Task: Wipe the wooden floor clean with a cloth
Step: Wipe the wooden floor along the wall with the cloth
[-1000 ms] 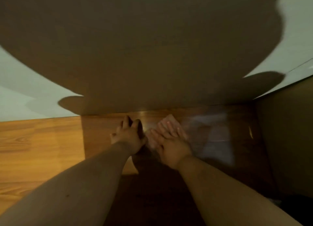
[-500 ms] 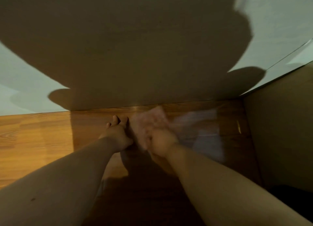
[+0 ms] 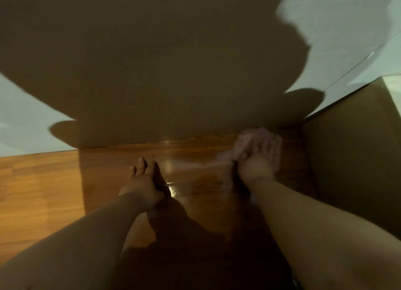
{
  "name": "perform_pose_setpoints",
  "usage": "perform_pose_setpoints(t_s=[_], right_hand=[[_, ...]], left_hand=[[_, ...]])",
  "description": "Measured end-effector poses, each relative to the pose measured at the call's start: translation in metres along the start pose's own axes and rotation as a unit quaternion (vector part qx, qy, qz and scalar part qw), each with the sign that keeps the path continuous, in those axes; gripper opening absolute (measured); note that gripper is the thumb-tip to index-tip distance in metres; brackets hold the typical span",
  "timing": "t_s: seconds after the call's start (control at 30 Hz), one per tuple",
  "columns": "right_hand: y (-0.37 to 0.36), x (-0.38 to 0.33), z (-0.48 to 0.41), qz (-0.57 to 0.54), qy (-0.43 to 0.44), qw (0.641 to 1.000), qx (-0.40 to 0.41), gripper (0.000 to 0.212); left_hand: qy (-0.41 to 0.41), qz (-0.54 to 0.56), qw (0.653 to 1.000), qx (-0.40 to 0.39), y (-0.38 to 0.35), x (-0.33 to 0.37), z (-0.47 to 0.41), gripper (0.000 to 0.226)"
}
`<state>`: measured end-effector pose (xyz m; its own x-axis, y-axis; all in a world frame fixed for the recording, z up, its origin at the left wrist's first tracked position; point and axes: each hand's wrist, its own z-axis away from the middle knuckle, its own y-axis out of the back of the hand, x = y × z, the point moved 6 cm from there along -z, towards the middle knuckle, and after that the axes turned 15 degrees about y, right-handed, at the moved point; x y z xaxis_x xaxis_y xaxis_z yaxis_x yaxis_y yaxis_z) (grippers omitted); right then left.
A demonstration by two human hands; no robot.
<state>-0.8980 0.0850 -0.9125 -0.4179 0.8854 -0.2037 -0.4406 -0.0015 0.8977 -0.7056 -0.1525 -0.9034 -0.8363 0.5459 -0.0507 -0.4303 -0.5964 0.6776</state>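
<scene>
The right hand (image 3: 259, 159) lies flat on the pink cloth (image 3: 244, 143) with straight, spread fingers and presses it to the wooden floor (image 3: 43, 181); both are blurred. The cloth shows at 11 o'clock of this hand, near the foot of the wall (image 3: 32, 120). The left hand (image 3: 142, 182), at 9 o'clock and well apart, rests on the floor with straight fingers, holding nothing. A brown upright panel (image 3: 351, 155) stands at 3 o'clock.

A room indoors, perhaps a home: glossy wooden floor (image 3: 39, 181) is meeting a plain pale wall (image 3: 347, 29), a brown panel (image 3: 351, 159) abutting the wall's right end.
</scene>
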Motion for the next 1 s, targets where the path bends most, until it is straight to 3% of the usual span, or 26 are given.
perform_pose_setpoints(t_s=[0.07,0.13,0.2,0.3,0.4,0.47,0.6,0.63,0.7,0.77,0.8,0.83,0.87,0.93,0.97,1.0], right_hand=[[-0.022,-0.064,0.021,-0.003,0.226,0.973,-0.055,0.064],[-0.047,-0.110,0.054,0.011,0.406,0.904,-0.137,0.070],[-0.057,-0.118,0.069,0.011,0.455,0.875,-0.163,0.077],[-0.048,-0.052,0.046,0.023,0.342,0.930,-0.131,0.061],[-0.013,0.063,0.023,0.026,0.054,0.992,-0.107,0.061],[0.007,0.098,0.021,-0.033,-0.066,0.996,-0.055,0.066],[-0.015,0.031,0.049,-0.122,-0.049,0.981,-0.142,0.048],[-0.027,0.004,0.064,-0.091,0.005,0.984,-0.155,0.050],[-0.050,-0.052,0.097,0.007,0.207,0.964,-0.165,0.059],[-0.069,-0.083,0.134,0.066,0.431,0.874,-0.215,0.066],[-0.074,-0.081,0.144,0.082,0.478,0.841,-0.239,0.068],[-0.072,-0.072,0.142,0.085,0.484,0.838,-0.237,0.068],[-0.067,-0.056,0.133,0.102,0.462,0.852,-0.223,0.065],[-0.047,-0.007,0.100,0.111,0.317,0.929,-0.157,0.063],[-0.033,0.029,0.083,0.045,0.169,0.977,-0.121,0.063],[-0.020,0.065,0.073,-0.001,0.025,0.995,-0.096,0.065]], left_hand=[[0.019,0.004,1.000,-0.003,-0.004,0.007,0.004,0.101],[0.031,0.004,0.999,-0.007,-0.007,0.013,0.007,0.098],[0.029,0.004,1.000,-0.006,-0.007,0.015,0.009,0.093],[0.010,-0.002,1.000,-0.011,-0.012,0.009,0.013,0.089],[-0.012,-0.021,0.999,-0.021,-0.025,-0.004,0.025,0.090],[-0.018,-0.035,0.999,-0.025,-0.036,-0.013,0.032,0.094],[-0.006,-0.026,0.999,-0.017,-0.052,-0.017,0.040,0.097],[0.000,-0.014,1.000,-0.019,-0.055,-0.016,0.043,0.096],[-0.002,0.005,1.000,-0.024,-0.056,-0.010,0.045,0.094],[-0.015,0.010,1.000,-0.005,-0.051,-0.007,0.049,0.095],[-0.018,0.007,1.000,0.015,-0.047,-0.008,0.049,0.097],[-0.018,0.002,0.999,0.035,-0.042,-0.010,0.049,0.098],[-0.018,-0.005,0.999,0.047,-0.037,-0.010,0.047,0.098],[-0.016,-0.016,0.998,0.052,-0.031,-0.011,0.041,0.099],[-0.015,-0.019,0.998,0.055,-0.028,-0.011,0.037,0.099],[-0.016,-0.017,0.998,0.061,-0.024,-0.010,0.034,0.099]])
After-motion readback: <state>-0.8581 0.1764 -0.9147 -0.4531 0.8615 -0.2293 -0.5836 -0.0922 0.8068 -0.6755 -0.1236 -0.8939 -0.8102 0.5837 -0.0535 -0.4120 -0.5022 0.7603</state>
